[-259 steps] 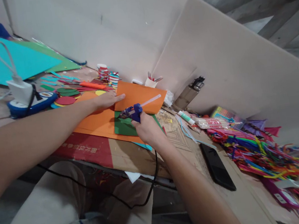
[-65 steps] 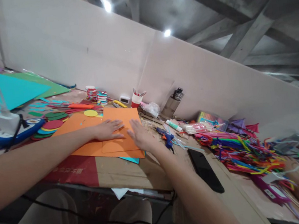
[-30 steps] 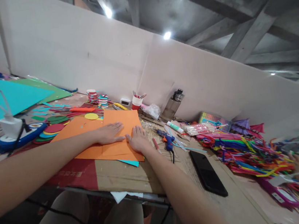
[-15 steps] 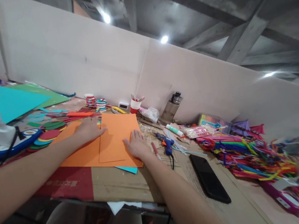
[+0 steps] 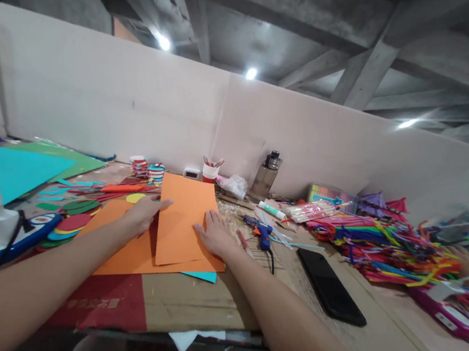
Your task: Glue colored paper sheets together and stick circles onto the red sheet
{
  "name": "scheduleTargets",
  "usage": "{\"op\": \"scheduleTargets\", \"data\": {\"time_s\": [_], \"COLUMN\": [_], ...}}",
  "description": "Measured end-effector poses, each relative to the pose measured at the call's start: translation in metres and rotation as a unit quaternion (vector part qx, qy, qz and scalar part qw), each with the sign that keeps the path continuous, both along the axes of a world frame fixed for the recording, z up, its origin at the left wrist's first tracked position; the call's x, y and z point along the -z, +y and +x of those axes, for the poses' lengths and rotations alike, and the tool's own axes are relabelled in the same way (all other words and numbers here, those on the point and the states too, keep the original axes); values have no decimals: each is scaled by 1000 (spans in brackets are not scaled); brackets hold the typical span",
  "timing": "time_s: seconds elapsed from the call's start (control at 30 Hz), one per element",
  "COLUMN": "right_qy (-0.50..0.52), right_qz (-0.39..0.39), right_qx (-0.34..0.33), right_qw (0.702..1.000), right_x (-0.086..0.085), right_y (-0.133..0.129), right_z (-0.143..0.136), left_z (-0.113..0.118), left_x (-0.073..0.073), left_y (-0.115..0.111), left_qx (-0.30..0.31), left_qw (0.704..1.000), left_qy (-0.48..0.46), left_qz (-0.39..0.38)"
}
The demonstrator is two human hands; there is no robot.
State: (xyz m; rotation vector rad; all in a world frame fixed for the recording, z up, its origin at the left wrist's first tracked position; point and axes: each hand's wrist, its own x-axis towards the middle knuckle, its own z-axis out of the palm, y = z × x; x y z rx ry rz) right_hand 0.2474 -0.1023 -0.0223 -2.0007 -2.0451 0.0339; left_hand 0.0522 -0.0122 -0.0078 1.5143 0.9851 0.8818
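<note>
The upper orange sheet (image 5: pixel 184 222) lies over a larger orange sheet (image 5: pixel 120 259), its left edge raised a little. My left hand (image 5: pixel 144 213) holds that raised edge, thumb on top and the other fingers partly hidden. On the right edge of the upper sheet rests my right hand (image 5: pixel 216 232), open, with fingers spread and the thumb pointing inward. A corner of blue paper (image 5: pixel 204 275) sticks out below the orange sheets. Cut paper circles (image 5: pixel 74 222) in several colours lie left of my left hand.
A blue glue gun (image 5: pixel 263 235), a red pen (image 5: pixel 243 240) and a black phone (image 5: pixel 330 286) lie to the right. Pipe cleaners (image 5: pixel 381 242) are heaped beyond, with another person's hand (image 5: pixel 466 263) beside them. A power strip (image 5: pixel 18 238) sits at left, a bottle (image 5: pixel 264 176) against the board.
My left hand has gone from resting on the sheets to holding the upper sheet's left edge, which has risen slightly. My right hand stays on the right edge. The view has shifted slightly.
</note>
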Motion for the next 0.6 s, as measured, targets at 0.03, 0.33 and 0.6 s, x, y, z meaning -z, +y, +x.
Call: {"op": "scheduleTargets", "data": {"time_s": [0.03, 0.33, 0.6], "right_qy": [6, 323, 653], "right_qz": [1, 113, 102], "right_qx": [-2, 143, 48], "right_qw": [1000, 929, 749], "right_x": [0, -38, -39], "right_y": [1, 3, 2], "right_z": [0, 24, 19], "left_z": [2, 2, 4], "left_x": [2, -12, -20], "left_y": [-2, -7, -19], "left_qx": [14, -19, 5], "left_qw": [997, 971, 949], "left_qy": [-35, -231, -265], "left_qz": [-62, -65, -172]}}
